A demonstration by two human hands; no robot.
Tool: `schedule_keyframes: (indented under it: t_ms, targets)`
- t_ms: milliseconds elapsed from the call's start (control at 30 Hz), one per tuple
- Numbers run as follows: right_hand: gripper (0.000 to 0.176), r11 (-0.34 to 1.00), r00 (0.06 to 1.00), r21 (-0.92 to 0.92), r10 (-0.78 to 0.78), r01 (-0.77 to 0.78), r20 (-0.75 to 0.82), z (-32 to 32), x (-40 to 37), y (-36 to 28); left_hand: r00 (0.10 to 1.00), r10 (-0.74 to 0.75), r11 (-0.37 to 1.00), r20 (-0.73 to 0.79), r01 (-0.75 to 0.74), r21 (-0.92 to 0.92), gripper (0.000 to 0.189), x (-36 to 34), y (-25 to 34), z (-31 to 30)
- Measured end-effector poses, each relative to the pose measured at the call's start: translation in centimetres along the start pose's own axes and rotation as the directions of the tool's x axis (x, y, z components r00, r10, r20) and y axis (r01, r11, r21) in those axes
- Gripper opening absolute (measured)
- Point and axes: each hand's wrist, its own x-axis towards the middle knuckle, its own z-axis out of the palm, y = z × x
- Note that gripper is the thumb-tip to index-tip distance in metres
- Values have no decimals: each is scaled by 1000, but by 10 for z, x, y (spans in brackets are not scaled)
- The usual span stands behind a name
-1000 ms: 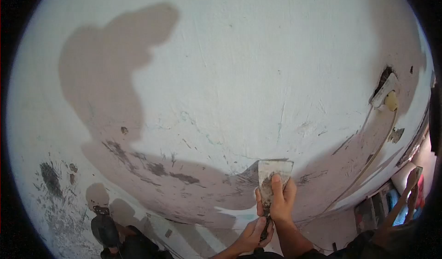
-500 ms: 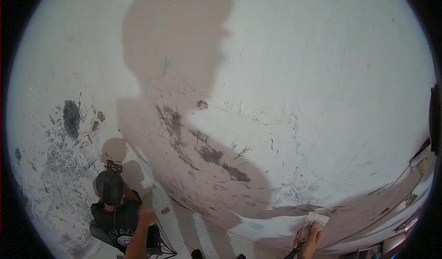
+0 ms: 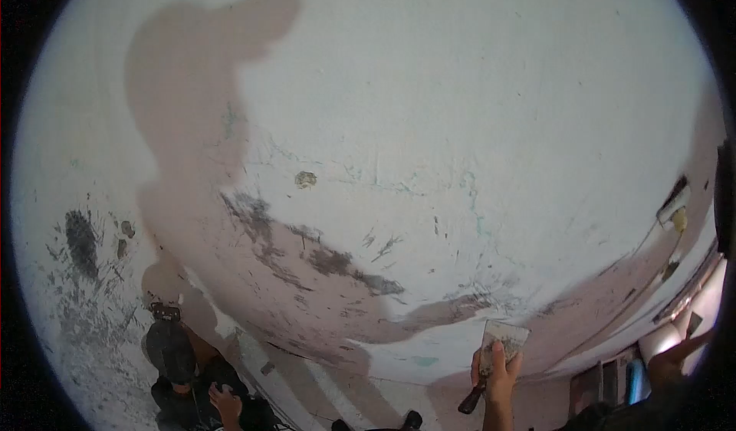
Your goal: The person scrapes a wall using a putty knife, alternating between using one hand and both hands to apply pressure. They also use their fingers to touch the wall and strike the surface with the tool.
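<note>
Bare right hand (image 3: 497, 370), forearm (image 3: 491, 414) uncovered down to the frame edge

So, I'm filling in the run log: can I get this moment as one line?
right hand: grips scraper, blade against wall | left hand: not in view | nearby: another person, lower left

A white plastered wall (image 3: 460, 86) fills almost the whole frame, lit hard enough to carry a large pinkish-grey shadow (image 3: 192, 94) from the upper left down across the middle. Dark scraped patches (image 3: 80, 243) mark the left edge and the centre, with a small brown spot (image 3: 305, 179) above them. A socket (image 3: 675, 205) hangs loose at the right edge. A person in dark clothes (image 3: 184, 377) crouches at the lower left.
</note>
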Motion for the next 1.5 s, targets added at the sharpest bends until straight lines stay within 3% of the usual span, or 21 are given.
schedule_keyframes:
  t_ms: [33, 100, 133, 200, 300, 367, 433, 533, 667, 733, 833, 900, 933, 967, 1000, 1067, 1133, 1267, 1367, 1467, 1500]
  targets:
    - [32, 1000, 1000, 2, 2, -2, -19, 2, -1, -2, 1000, 17, 1000, 2, -17, 9, 32, -8, 5, 3]
    - [31, 995, 992, 75, -66, 58, 105, 4, 2, -1, 827, 278, 936, -488, -121, 329, 29, -16, 9, 15]
    - [31, 997, 991, 73, -31, 21, 128, 4, 0, -1, 824, 290, 934, -487, -133, 332, 29, -16, -5, 29]
    - [31, 997, 995, 72, -40, 33, 96, 11, -6, -4, 896, 385, 900, -221, -312, 305, 39, -13, -19, 50]
    - [30, 996, 995, 75, -62, 57, 73, 14, -7, -5, 973, 169, 984, -160, -156, 89, 56, -42, 31, -14]
    - [29, 995, 995, 73, -71, 66, 72, 15, -12, -7, 913, 258, 963, -315, -215, 165, 55, -35, 19, 4]
    - [28, 994, 998, 95, -50, 52, -23, 21, -17, -13, 997, 17, 999, 80, -20, 34, 56, -5, -3, 39]
    - [30, 989, 994, 108, -105, 101, 34, 18, -17, -10, 982, 157, 948, -102, -121, 294, 55, -3, 15, 33]
    - [40, 988, 992, 83, -127, 127, -11, 19, -23, -2, 933, 276, 949, -230, -226, 222, 56, -17, 43, -22]
    - [55, 984, 983, 136, -130, 113, 127, 17, -23, 5, 933, 356, 919, 60, -337, -205, 54, -13, 56, -13]
    - [64, 900, 979, 436, -68, -23, 192, 26, -28, 27, 716, 612, 624, 336, -176, -762, 51, 0, 82, -2]
    - [58, 895, 960, 445, -87, -42, 266, 44, -36, 21, 526, 759, 346, 384, 174, -922, 56, -39, 122, -26]
    - [58, 899, 964, 425, -9, -109, 266, 49, -36, 26, 342, 921, 229, 188, -85, -970, 62, -60, 152, -32]
    - [59, 898, 963, 405, 69, -175, 262, 53, -38, 30, 153, 951, 235, 268, 205, -950, 69, -85, 187, -38]
    - [57, 892, 969, 395, 154, -220, 192, 61, -36, 29, 81, 983, 142, 163, 222, -965, 69, -129, 227, -112]
    - [55, 956, 985, 285, 26, -75, 172, 82, -36, 16, 191, 979, 43, 67, 127, -991, 48, -185, 277, -144]
    - [55, 983, 981, 166, -105, 78, 163, 103, -35, -3, -14, 996, 91, 90, 209, -974, 19, -193, 307, -164]
    - [25, 943, 948, 140, -311, 300, 66, 119, -27, -43, -50, 982, 187, 180, 283, -941, 37, -195, 350, -220]
    - [26, 941, 938, 110, -332, 321, 100, 122, -16, -66, -40, 996, 84, 78, 172, -981, 46, -193, 371, -253]
    - [27, 902, 903, 170, -417, 398, 99, 137, -7, -92, 99, 991, -105, -93, 131, -986, 40, -196, 398, -272]
    - [27, 899, 900, 168, -423, 404, 103, 138, -2, -101, 126, 954, -255, -273, -141, -956, 37, -194, 407, -278]
